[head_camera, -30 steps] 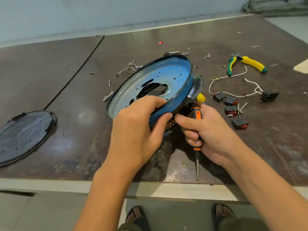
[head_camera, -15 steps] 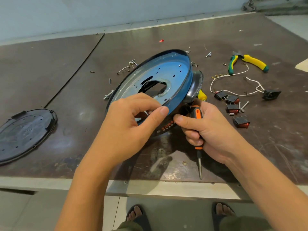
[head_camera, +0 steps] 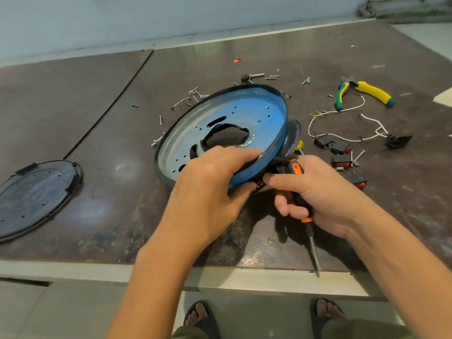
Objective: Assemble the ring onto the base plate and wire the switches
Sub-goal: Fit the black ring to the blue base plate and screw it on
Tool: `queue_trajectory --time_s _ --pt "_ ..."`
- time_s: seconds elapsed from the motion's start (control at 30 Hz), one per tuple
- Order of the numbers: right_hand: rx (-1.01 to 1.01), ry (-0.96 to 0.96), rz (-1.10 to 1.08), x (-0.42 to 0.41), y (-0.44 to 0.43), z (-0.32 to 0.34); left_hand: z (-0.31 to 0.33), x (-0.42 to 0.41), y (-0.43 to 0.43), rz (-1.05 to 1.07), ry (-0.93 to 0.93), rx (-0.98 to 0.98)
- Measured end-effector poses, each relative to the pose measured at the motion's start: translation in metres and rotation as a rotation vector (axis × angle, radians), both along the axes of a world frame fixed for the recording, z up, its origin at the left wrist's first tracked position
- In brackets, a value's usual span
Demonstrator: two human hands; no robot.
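A round blue metal base plate (head_camera: 247,111) with a dark centre hole and several small holes is tilted up on its edge on the table. My left hand (head_camera: 208,192) grips its near rim, fingers inside and thumb underneath. A dark ring (head_camera: 292,135) sits against the plate's back side at the right. My right hand (head_camera: 318,192) holds a black-and-orange screwdriver (head_camera: 302,199), blade pointing toward me, while its forefinger touches the plate's lower edge. Red rocker switches (head_camera: 341,160) with white wires (head_camera: 342,139) lie to the right.
Loose screws (head_camera: 193,94) and bolts (head_camera: 256,75) are scattered behind the plate. Green-and-yellow pliers (head_camera: 367,92) lie at the far right. A black round cover (head_camera: 34,196) rests at the left. The table's front edge (head_camera: 220,275) is close to me.
The plate has tipped lower, more toward flat. My left hand shifted its grip along the near rim, fingers now reaching inside. My right hand keeps the screwdriver in about the same place.
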State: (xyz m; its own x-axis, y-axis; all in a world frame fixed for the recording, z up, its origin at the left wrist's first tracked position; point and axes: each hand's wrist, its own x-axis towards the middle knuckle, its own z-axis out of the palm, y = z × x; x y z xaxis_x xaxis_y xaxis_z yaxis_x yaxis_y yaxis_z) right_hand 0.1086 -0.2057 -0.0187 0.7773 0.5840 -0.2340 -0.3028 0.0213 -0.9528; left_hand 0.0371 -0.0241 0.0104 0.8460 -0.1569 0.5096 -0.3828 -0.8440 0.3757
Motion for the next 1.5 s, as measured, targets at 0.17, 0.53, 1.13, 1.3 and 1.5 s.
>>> queue_trajectory --time_s 0.17,0.53,1.13,1.3,1.5 --pt "-0.111 0.113 0.138 0.006 -0.008 0.000 -0.004 0.002 -0.001 0.012 0.138 0.054" --pt "-0.155 -0.006 -0.245 0.037 -0.042 0.005 -0.008 0.003 0.011 0.012 0.280 0.131" --pt "0.572 -0.418 -0.245 0.013 0.039 0.053 -0.014 -0.002 0.021 0.023 0.243 0.166" --pt "0.469 -0.512 -0.180 0.007 0.049 0.042 -0.016 0.000 0.025 -0.020 0.268 0.183" --pt "0.447 -0.564 -0.173 0.005 0.049 0.039 -0.017 0.000 0.023 -0.018 0.260 0.214"
